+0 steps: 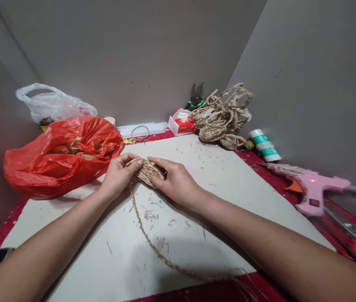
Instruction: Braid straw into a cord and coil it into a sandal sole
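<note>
Both of our hands, left hand (118,174) and right hand (173,180), close their grip on the small rope coil (148,170) mid-worktop, which we judge partly wound, since a long loose rope tail (152,245) trails toward the worktop's near edge.

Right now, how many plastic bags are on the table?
2: a crumpled red plastic bag at the left, near the left hand, and a white plastic bag behind it by the wall. Others may be hidden.

Red bag (61,155); pink glue gun (314,188)
</note>
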The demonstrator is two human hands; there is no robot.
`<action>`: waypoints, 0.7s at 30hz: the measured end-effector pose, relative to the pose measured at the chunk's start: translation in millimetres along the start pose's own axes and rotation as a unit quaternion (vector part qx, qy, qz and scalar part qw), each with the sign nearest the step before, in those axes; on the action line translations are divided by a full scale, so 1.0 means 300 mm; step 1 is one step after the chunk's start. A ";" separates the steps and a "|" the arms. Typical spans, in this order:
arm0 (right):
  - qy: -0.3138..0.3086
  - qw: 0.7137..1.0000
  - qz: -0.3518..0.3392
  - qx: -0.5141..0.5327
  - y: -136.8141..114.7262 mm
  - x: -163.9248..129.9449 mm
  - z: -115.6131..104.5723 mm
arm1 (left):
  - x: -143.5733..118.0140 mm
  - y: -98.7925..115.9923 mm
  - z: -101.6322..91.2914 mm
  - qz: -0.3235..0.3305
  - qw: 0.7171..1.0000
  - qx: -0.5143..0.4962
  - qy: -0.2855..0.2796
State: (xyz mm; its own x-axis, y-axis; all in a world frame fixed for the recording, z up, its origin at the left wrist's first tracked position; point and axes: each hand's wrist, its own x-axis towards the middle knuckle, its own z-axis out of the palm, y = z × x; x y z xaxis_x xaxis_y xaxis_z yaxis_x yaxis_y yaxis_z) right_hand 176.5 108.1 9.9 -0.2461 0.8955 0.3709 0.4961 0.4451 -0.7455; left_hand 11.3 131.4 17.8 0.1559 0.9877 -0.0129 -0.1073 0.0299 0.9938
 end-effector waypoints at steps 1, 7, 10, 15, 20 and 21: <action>-0.001 1.000 0.002 0.000 -0.001 0.000 0.000 | 0.001 -0.002 -0.002 0.004 1.000 0.007 0.002; -0.015 0.994 0.049 0.091 -0.004 0.004 0.001 | -0.001 -0.006 -0.003 0.006 1.000 0.001 0.003; -0.012 0.987 0.084 0.137 -0.003 0.006 0.004 | -0.006 -0.005 0.001 0.013 1.000 0.009 0.004; 0.016 0.993 0.047 0.110 -0.006 0.007 0.002 | -0.009 -0.003 0.005 0.007 1.000 0.018 -0.002; 0.000 1.000 -0.003 0.028 -0.002 -0.002 0.008 | -0.007 -0.006 0.004 0.008 0.999 0.039 -0.005; -0.003 1.000 -0.016 -0.013 0.000 -0.006 0.012 | -0.008 -0.008 0.004 0.017 0.999 0.041 0.002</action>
State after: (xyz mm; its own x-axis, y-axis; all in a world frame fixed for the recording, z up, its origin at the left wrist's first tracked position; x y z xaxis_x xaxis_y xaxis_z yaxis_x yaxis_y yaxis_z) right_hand 174.1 106.6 7.3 -0.2672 0.8809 0.3906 0.5097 0.4732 -0.7185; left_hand 12.5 128.7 15.8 0.1493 0.9886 0.0197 -0.0309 -0.0153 0.9994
